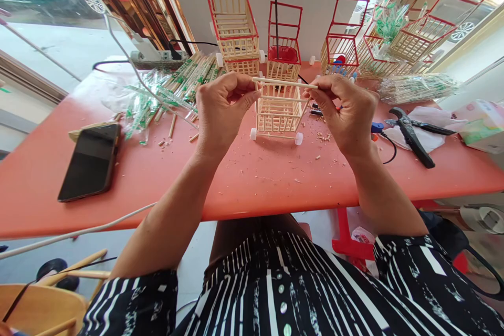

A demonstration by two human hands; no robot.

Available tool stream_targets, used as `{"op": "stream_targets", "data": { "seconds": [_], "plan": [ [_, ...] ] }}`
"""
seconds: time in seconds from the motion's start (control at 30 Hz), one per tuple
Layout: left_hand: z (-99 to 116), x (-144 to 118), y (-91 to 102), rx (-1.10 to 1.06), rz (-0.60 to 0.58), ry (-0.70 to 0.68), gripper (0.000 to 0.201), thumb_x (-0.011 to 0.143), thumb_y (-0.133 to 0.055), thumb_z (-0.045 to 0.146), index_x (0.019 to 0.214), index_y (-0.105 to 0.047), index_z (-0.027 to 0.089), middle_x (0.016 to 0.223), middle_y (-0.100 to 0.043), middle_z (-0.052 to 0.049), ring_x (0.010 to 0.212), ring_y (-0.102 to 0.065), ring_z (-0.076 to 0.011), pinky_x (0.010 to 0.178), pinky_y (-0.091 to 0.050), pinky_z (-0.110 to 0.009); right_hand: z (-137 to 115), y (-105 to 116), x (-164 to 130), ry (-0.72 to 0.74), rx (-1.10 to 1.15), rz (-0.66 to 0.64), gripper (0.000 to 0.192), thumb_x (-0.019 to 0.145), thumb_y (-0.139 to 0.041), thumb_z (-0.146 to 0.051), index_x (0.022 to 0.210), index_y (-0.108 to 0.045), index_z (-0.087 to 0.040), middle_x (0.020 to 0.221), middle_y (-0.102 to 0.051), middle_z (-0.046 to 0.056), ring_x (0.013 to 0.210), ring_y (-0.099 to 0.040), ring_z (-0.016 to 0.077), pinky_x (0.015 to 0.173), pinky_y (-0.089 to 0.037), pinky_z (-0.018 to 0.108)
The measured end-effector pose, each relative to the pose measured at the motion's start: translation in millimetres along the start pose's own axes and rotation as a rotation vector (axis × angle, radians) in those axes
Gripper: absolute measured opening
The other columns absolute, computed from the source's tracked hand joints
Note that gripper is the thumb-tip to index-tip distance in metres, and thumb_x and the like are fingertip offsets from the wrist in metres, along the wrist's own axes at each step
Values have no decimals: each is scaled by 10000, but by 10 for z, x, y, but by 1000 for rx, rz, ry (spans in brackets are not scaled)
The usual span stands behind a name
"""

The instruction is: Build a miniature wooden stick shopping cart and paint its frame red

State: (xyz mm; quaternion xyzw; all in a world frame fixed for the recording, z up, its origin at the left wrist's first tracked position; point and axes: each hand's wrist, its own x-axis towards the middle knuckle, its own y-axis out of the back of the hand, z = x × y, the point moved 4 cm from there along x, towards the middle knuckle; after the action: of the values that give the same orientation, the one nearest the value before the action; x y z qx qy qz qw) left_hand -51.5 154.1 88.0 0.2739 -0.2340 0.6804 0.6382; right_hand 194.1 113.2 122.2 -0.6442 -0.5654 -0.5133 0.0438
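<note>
Red table [244, 178], phone [91, 160] near left, finished red-framed carts far. Unpainted stick cart [279, 114] stands centre on wheels. Left hand [222, 110] and right hand [346, 110] each pinch one end of stick [284, 83], held level across cart's top, apparently lining it up.

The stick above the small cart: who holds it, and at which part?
Both hands hold the stick: left hand pinches its left end, right hand its right end.

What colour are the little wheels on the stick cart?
White. The wheels on the cart show best in the head view.
</note>
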Motion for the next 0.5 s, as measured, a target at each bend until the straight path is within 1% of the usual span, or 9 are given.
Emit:
{"op": "stream_targets", "data": {
  "seconds": [0.23,0.37,0.43,0.5],
  "plan": [
    [-41,6,11,1,-4,1,145,847,-924,164,877,-856,289,881,-838,14,819,-777,-192,788,-653,-363,-48,18,4,11,-48,5,172,1132,-646,-342,1029,-765,-271,959,-805,-4,867,-741,173,881,-603,382],
    [-56,-2,11,-14,-12,-9,133,860,-918,175,890,-851,286,890,-837,17,829,-769,-188,793,-658,-360,-55,32,6,18,-61,-3,149,1126,-659,-316,1051,-781,-276,958,-820,1,859,-746,180,858,-606,392],
    [-57,-10,7,-13,-1,-14,120,865,-924,196,890,-846,284,884,-832,20,826,-765,-181,796,-659,-357,-46,41,4,10,-57,-18,150,1127,-660,-344,1093,-796,-290,989,-836,7,893,-764,190,886,-624,404],
    [-60,-16,4,-6,20,-22,113,870,-931,220,883,-840,286,874,-825,26,820,-760,-173,797,-659,-353,-50,70,6,15,-15,-8,160,1115,-678,-377,1176,-809,-309,1050,-855,15,966,-793,205,924,-644,412]
  ]
}}
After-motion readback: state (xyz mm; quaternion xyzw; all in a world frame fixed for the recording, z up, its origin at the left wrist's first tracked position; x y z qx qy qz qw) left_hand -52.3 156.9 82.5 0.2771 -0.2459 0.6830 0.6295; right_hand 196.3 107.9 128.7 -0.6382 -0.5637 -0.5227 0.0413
